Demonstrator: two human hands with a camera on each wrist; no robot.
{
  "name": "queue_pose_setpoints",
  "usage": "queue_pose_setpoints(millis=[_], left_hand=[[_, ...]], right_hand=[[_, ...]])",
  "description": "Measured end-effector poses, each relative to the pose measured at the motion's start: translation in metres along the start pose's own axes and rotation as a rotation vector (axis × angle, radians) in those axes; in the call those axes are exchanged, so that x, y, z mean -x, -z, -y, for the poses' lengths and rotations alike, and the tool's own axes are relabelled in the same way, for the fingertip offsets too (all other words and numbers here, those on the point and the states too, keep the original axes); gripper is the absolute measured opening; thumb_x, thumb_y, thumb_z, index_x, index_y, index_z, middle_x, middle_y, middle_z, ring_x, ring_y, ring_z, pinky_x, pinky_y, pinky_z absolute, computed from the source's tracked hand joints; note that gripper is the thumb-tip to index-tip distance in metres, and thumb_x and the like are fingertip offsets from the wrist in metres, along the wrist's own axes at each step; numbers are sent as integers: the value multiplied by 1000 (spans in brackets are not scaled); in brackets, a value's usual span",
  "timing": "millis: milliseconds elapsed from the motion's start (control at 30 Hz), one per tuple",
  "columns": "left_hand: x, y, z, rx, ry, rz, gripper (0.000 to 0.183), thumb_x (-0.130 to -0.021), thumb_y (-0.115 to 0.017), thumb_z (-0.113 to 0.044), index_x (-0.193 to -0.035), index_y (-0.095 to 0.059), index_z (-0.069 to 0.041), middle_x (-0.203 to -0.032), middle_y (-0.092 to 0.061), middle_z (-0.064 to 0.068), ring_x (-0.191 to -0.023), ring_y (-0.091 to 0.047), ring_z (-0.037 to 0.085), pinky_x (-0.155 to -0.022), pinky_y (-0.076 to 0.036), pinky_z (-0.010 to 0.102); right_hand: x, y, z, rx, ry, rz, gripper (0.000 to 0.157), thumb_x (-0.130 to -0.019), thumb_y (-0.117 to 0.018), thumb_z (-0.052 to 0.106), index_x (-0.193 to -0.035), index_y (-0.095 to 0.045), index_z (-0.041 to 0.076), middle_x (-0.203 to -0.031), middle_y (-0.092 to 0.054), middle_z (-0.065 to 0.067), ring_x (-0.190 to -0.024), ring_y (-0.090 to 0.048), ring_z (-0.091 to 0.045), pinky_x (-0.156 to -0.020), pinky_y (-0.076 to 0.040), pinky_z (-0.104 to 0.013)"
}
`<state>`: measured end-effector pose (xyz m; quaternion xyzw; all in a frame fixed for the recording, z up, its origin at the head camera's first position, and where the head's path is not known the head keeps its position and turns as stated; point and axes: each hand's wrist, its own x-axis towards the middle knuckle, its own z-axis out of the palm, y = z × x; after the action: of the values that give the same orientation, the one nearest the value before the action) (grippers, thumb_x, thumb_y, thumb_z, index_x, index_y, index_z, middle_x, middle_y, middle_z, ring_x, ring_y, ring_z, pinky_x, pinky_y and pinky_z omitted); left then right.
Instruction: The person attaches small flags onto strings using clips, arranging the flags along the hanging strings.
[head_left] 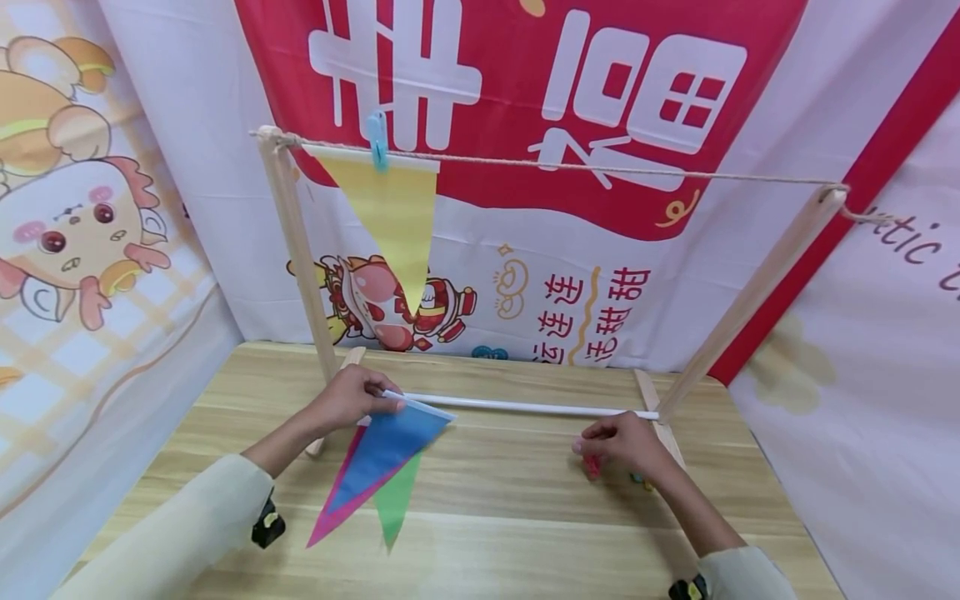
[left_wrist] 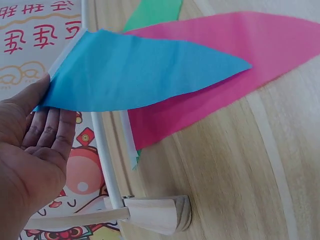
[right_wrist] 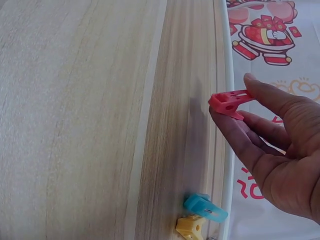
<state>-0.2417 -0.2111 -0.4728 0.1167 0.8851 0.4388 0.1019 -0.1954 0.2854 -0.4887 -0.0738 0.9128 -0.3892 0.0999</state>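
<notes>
My left hand (head_left: pixel 348 404) pinches the white top edge of a blue triangular pennant (head_left: pixel 393 433), lifted over the table. Beneath it lie a pink pennant (left_wrist: pixel 200 95) and a green pennant (head_left: pixel 399 496). On the right, my right hand (head_left: pixel 628 442) holds a red plastic clothespin (right_wrist: pixel 227 102) between thumb and fingers, above the tabletop. A teal clothespin (right_wrist: pixel 205 207) and a yellow clothespin (right_wrist: pixel 190 227) lie near that hand. A yellow pennant (head_left: pixel 405 217) hangs from the string (head_left: pixel 600 169) by a light-blue clothespin (head_left: pixel 378 137).
The string runs between a left wooden post (head_left: pixel 296 242) and a right wooden post (head_left: pixel 750 300). A white rod (head_left: pixel 517 407) joins them low down, behind both hands. Printed cloth (head_left: pixel 480 217) hangs behind the wooden table (head_left: pixel 495 533) and at its sides.
</notes>
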Motion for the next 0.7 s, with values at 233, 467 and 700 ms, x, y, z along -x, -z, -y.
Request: queue_pose_setpoints(millis=[233, 467, 700], left_hand=[[3, 1, -9, 99, 13, 30, 21, -103, -86, -24, -119, -87, -9, -106, -82, 9, -94, -70, 22, -84, -64, 34], [2, 0, -11, 162, 51, 68, 23, -105, -83, -22, -123, -85, -6, -108, -81, 10, -94, -72, 21, -81, -65, 31], [3, -2, -17, 216, 94, 70, 20, -106, -82, -18, -120, -85, -4, -102, -83, 8, -89, -73, 19, -77, -66, 30]], right_hand=[[0, 1, 1, 29, -3, 6, 32, -95, -94, 29, -113, -87, 3, -97, -87, -6, -83, -78, -12, -75, -66, -28], [2, 0, 4, 80, 79, 20, 30, -111, -74, 21, -126, -81, -3, -94, -84, -3, -88, -73, -10, -83, -58, -25], [2, 3, 5, 12, 114, 66, 26, -115, -66, 17, -119, -80, -5, -83, -78, -7, -78, -71, -13, -76, -53, -21]])
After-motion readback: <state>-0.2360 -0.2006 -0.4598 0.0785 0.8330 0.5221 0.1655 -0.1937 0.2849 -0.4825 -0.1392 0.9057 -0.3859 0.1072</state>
